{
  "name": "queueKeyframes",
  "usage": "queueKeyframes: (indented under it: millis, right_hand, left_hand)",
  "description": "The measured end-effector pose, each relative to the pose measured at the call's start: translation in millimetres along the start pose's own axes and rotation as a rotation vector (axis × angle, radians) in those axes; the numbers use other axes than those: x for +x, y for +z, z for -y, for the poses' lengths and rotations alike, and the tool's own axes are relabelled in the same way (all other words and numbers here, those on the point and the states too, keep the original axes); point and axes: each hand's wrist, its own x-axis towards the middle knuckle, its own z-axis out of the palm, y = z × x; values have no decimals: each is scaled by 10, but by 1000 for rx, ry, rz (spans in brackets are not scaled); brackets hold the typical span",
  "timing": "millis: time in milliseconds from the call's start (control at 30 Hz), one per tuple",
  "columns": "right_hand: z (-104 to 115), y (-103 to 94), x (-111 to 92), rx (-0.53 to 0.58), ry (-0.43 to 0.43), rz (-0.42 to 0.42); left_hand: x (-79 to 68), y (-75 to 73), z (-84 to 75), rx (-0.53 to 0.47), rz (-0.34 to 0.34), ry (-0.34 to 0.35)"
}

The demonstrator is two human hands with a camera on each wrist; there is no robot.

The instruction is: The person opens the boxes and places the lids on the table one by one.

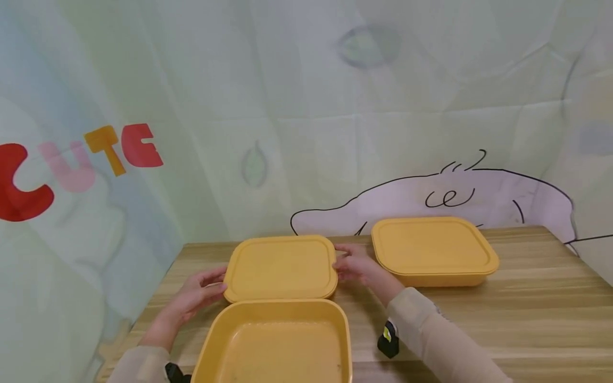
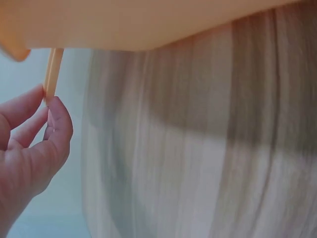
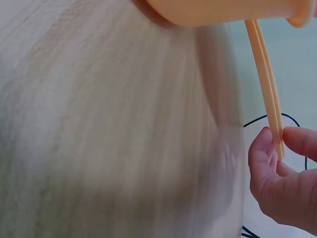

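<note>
A flat yellow lid [image 1: 281, 268] with rounded corners is held between both hands, just behind an open yellow box [image 1: 289, 348]. My left hand [image 1: 193, 293] pinches the lid's left edge between thumb and fingers. At the opposite edge, my right hand [image 1: 358, 265] pinches the lid the same way. Both wrist views show the lid edge-on, as a thin strip [image 3: 267, 84] gripped by the right fingertips, with the curtain behind it. The box's front part is cut off by the head view's lower border.
A second yellow box [image 1: 436, 250] with its lid on stands at the back right of the wooden table [image 1: 531, 314]. A printed curtain [image 1: 230, 106] hangs behind the table and along its left side. Dark wrist devices [image 1: 388, 340] sit by the sleeves.
</note>
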Motion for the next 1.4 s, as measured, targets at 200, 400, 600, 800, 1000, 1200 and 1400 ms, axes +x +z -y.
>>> queueKeyframes:
  millis: [200,400,600,800,1000,1200,1400]
  right_hand:
    - [-59,44,28,-24,-6,-21]
    - [-78,79,13,-25,-4,-15]
    - [-106,126,7,-24,-12,-7]
    - [-119,146,5,-34,4,-2]
    - [-141,141,6,-47,15,4]
    - [-157,146,8,-60,27,-10]
    - [-171,138,21,-59,36,-19]
  left_hand:
    - [0,-21,55,19,-14,-23]
    - [-6,-29,74,21,-12,-28]
    - [-10,-73,136,10,20,-19]
    - [-8,-69,191,17,38,-20]
    - [-15,-60,202,36,25,-32]
    - [-20,-58,222,49,53,-48]
    - [-18,-40,213,45,53,-99]
